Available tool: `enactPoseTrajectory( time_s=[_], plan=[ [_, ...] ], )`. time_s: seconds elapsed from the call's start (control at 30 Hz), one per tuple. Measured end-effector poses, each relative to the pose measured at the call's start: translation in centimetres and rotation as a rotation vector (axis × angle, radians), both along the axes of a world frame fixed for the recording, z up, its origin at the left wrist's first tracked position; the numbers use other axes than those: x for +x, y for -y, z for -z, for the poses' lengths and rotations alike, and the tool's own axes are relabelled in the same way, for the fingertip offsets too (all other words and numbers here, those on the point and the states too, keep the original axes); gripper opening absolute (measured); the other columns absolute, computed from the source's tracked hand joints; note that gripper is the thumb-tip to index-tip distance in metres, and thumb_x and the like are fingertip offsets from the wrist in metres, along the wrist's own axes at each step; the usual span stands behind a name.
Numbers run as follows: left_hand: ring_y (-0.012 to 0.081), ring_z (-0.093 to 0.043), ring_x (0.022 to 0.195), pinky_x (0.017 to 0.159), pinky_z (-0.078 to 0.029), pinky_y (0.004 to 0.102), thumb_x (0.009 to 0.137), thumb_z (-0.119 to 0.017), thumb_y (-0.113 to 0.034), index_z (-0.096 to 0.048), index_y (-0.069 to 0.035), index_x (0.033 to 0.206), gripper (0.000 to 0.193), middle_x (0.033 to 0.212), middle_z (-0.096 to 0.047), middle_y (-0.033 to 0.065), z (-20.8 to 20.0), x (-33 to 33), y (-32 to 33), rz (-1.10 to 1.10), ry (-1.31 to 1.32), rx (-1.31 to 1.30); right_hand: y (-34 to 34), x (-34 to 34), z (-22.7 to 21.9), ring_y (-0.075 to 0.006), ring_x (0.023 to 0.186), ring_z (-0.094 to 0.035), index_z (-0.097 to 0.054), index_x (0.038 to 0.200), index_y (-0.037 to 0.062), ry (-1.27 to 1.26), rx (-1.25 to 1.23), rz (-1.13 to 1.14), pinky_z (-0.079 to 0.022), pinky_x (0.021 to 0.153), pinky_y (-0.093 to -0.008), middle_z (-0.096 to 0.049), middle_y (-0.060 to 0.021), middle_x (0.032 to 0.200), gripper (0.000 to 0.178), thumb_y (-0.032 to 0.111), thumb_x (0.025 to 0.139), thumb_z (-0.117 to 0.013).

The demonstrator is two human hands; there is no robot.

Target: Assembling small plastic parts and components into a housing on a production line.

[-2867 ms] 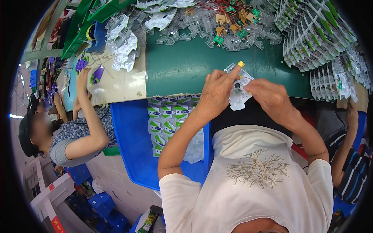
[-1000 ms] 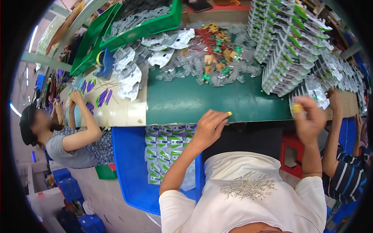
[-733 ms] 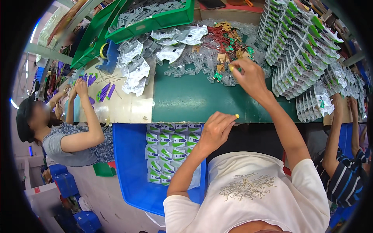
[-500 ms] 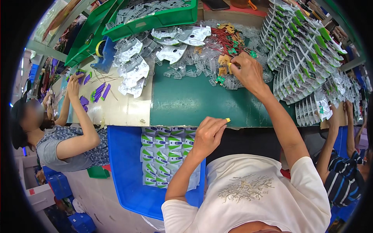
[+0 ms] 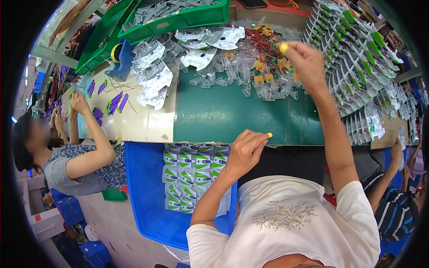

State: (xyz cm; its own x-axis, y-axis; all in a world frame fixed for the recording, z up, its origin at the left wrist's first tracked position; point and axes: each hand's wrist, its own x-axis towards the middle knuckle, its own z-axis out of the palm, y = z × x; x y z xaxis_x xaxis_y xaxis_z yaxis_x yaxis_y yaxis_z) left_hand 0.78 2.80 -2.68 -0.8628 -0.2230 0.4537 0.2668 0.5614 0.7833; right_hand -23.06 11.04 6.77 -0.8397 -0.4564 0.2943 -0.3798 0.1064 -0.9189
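Observation:
My left hand (image 5: 243, 152) hovers at the front edge of the green work mat (image 5: 232, 120). Its fingers are closed, and a yellow cap-like cover (image 5: 269, 135) shows at the fingertips. Anything pinched there is too small to name. Farther away, my right hand (image 5: 306, 64) is raised over the right side of the parts pile, fingers curled, with another yellow cover (image 5: 283, 48) on a fingertip. Whatever those fingers hold is hidden. Under and beside it lie red wires (image 5: 263, 42), orange pieces (image 5: 259, 66) and clear plastic parts (image 5: 243, 73).
Stacked white-and-green curved panels (image 5: 348, 58) rise at the right. Silvery panels (image 5: 154, 80) lie left of the mat, below a green bin (image 5: 178, 20). A blue tub (image 5: 143, 196) with white-and-green pieces (image 5: 187, 178) stands below the table edge. A co-worker (image 5: 85, 161) handles parts at the left.
My right hand has lifted off the orange pieces and moved up and right, uncovering clear parts. My left hand has shifted slightly right and stays closed.

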Motion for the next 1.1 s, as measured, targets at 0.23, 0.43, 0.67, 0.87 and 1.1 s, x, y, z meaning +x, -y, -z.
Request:
enactPoseTrajectory(
  time_s=[0.23,0.43,0.67,0.87,1.1],
  plan=[
    [0.0283,-0.067,0.083,0.076,-0.053,0.0345,0.083,-0.07,0.003,-0.07,0.004,0.099,0.017,0.092,-0.071,0.0163,-1.0,-1.0,0.3,-0.121,0.019,0.101,-5.1,5.9,3.7,-0.002,0.056,-0.045,-0.071,0.09,-0.0013,-0.09,0.134,-0.037,-0.036,0.051,-0.0215,-0.059,0.0025,0.068,0.009,0.006,0.084,-0.068],
    [0.0124,-0.063,0.09,0.082,-0.052,0.0264,0.099,-0.062,-0.015,-0.057,0.002,0.128,0.034,0.106,-0.066,0.0075,-4.2,-3.0,1.3,-0.036,0.03,0.846,-8.4,8.9,1.8,-0.0019,0.052,-0.044,-0.071,0.085,0.0002,-0.167,0.149,-0.184,-0.033,0.047,-0.0202,-0.06,0.0002,0.069,0.01,-0.002,0.078,-0.064],
    [0.0081,-0.061,0.087,0.078,-0.05,0.0233,0.096,-0.066,-0.01,-0.067,0.002,0.112,0.02,0.1,-0.066,0.0035,-4.9,-3.2,1.2,0.033,0.138,0.809,-10.0,9.6,1.9,-0.0054,0.054,-0.05,-0.07,0.087,-0.0002,-0.187,0.141,-0.271,-0.038,0.049,-0.0211,-0.061,-0.0026,0.069,0.012,-0.003,0.076,-0.065],
    [0.0079,-0.062,0.085,0.076,-0.051,0.0224,0.089,-0.072,-0.002,-0.071,0.002,0.103,0.014,0.098,-0.068,0.003,-4.7,-3.4,0.4,-0.04,0.049,0.633,-8.0,9.6,2.2,-0.0128,0.069,-0.063,-0.069,0.099,-0.0004,0.033,0.096,-0.341,-0.051,0.065,-0.0252,-0.066,-0.007,0.08,0.019,0.001,0.08,-0.068],
    [0.0069,-0.063,0.086,0.077,-0.052,0.0209,0.087,-0.073,0.003,-0.068,0.002,0.105,0.019,0.096,-0.069,0.0039,-3.8,-3.0,0.8,-0.093,0.11,0.628,-5.5,9.7,1.8,-0.0098,0.057,-0.05,-0.067,0.09,-0.0006,-0.081,0.156,-0.32,-0.039,0.051,-0.0261,-0.059,-0.0057,0.076,0.009,0.001,0.081,-0.066]
  ],
)
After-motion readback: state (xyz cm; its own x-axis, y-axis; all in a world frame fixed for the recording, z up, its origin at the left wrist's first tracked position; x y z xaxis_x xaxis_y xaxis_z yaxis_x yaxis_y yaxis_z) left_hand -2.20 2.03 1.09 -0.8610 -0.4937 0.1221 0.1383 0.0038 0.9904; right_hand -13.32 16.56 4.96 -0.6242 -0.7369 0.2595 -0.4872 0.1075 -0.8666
